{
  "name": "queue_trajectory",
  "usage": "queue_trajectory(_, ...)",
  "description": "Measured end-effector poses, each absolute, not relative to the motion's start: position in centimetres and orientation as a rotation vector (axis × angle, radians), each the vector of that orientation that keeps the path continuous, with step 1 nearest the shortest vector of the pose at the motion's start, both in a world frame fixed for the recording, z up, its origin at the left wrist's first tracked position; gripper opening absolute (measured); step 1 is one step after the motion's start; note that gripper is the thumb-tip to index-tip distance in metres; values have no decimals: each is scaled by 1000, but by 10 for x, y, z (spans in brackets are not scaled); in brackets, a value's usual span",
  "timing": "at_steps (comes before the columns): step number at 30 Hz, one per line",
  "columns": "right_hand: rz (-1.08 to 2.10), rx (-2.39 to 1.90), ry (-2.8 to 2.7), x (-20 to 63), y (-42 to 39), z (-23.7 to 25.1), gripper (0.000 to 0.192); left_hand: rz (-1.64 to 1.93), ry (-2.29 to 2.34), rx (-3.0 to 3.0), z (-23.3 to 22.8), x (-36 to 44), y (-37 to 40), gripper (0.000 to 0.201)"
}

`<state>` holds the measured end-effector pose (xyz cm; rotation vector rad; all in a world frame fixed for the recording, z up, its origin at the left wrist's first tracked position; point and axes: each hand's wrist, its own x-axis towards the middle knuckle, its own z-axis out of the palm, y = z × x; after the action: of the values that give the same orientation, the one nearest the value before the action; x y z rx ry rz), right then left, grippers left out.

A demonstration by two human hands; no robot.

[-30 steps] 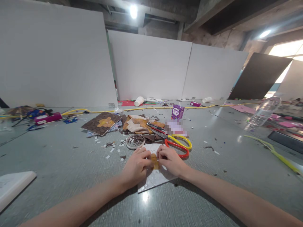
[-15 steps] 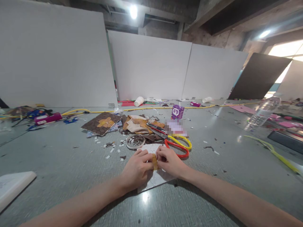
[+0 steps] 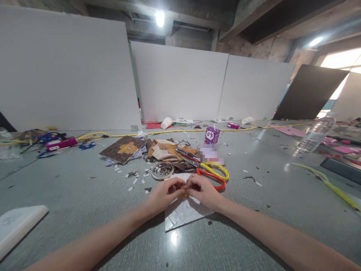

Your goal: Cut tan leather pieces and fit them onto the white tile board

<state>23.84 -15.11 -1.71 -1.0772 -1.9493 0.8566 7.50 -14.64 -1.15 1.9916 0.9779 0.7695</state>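
My left hand [image 3: 163,195] and my right hand [image 3: 203,192] meet over a white sheet [image 3: 184,213] that lies flat on the grey table [image 3: 84,195]. Both pinch a small tan-brown piece [image 3: 185,192] between their fingertips; most of it is hidden by the fingers. Just beyond my right hand lie scissors with red and yellow handles [image 3: 210,172]. A tape ring [image 3: 162,170] sits just beyond my left hand.
A heap of brown and tan scraps [image 3: 166,149] and a brown patterned sheet [image 3: 122,148] lie behind the ring. A purple carton [image 3: 211,135], a plastic bottle [image 3: 314,137], a yellow cable [image 3: 327,182] and a white board [image 3: 19,226] are around. White panels [image 3: 180,81] stand behind.
The small tan piece is gripped tighter and shows less between the fingertips. Both hands have lifted slightly off the white sheet. The camera view has dipped a little.
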Motion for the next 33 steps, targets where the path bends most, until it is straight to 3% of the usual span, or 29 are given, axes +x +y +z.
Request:
queue_trajectory(3, 797, -1162, -1840, 243, -146, -12, 3, 866, 978, 1885, -14, 74, -143, 18)
queue_trajectory(7, 327, -1461, -1868, 265, -129, 1, 12, 1019, 1068, 1652, -16, 74, -140, 18)
queue_trajectory(9, 239, -1655, -2001, 277, -120, 4, 22, 1073, 1125, 1586, -15, 73, -139, 18)
queue_trajectory(14, 237, -1885, -2073, 289, -112, -2, 37, 1206, 1203, 1452, -12, 72, -137, 20)
queue_trajectory(23, 234, -1707, -1795, 288, -113, -1, 15, 1234, 1174, 1314, -13, 72, -136, 22)
queue_trajectory(26, 270, -1565, -1686, 285, -118, 13, 20, 1276, 1165, 1274, -14, 73, -134, 16)
queue_trajectory(33, 774, -1250, -1583, 254, -119, 27, 35, 1438, 928, 1046, 16, 83, -121, 18)
